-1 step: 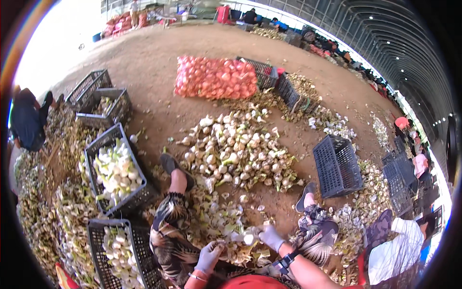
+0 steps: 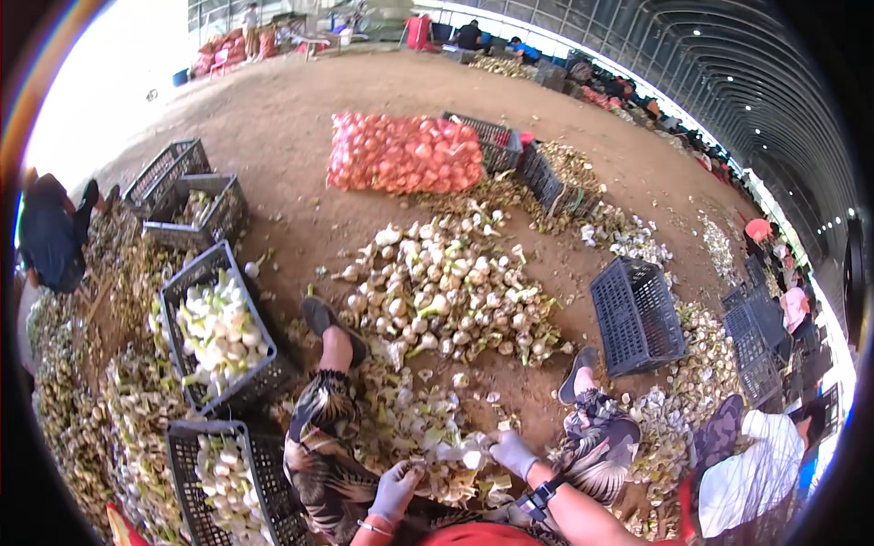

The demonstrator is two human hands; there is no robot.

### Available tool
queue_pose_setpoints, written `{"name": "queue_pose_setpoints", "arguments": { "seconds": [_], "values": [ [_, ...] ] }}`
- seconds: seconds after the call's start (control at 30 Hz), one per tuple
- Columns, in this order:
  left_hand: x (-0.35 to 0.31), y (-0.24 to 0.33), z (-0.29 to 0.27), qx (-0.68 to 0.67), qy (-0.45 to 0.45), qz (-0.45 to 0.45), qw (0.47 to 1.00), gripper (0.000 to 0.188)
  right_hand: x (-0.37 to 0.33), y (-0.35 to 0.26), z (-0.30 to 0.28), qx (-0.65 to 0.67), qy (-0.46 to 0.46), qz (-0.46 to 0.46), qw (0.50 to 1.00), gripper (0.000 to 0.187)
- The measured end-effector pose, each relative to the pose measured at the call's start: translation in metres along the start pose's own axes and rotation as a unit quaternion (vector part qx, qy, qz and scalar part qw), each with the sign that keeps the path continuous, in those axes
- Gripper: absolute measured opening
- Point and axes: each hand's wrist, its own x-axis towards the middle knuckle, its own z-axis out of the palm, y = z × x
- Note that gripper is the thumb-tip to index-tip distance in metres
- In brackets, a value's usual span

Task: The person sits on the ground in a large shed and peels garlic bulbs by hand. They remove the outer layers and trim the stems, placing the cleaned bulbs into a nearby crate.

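Both my hands wear thin pale gloves. A white garlic bulb [image 2: 473, 458] is at the fingertips of my right hand [image 2: 513, 453], whose fingers are closed on it. Left of it, my left hand [image 2: 397, 488] has its fingers pinched together; what is between them, if anything, is too small to make out. Peeled skins and leaf scraps [image 2: 401, 409] lie on the ground between my feet and under my hands. Just beyond my feet spreads a large heap of untrimmed garlic [image 2: 446, 287] with stems.
To my left stand a black crate [image 2: 173, 332] of white garlic and a nearer crate [image 2: 179, 487], partly filled. A black crate [image 2: 637, 314] stands at right. Farther off lies a red mesh sack [image 2: 405, 153]. People sit left [image 2: 53, 232] and close right [image 2: 751, 478].
The view has shifted slightly, so the far sack and crates sit a little lower. My hands keep nearly the same pose, with the garlic bulb still at the right fingertips.
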Motion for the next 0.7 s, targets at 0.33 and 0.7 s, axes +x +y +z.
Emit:
{"name": "queue_pose_setpoints", "arguments": {
  "seconds": [0.33,0.7],
  "values": [
    [0.0,0.007,0.014,0.008,0.033,-0.009,0.999,0.024,-0.022,-0.259,-0.222,0.401,0.234,-0.377,0.801,0.028],
    [-0.01,0.083,0.068,0.496,0.072,0.226,0.835,0.06,-0.019,-0.128,-0.048,-0.178,-0.091,-0.294,0.935,0.041]
  ]
}}
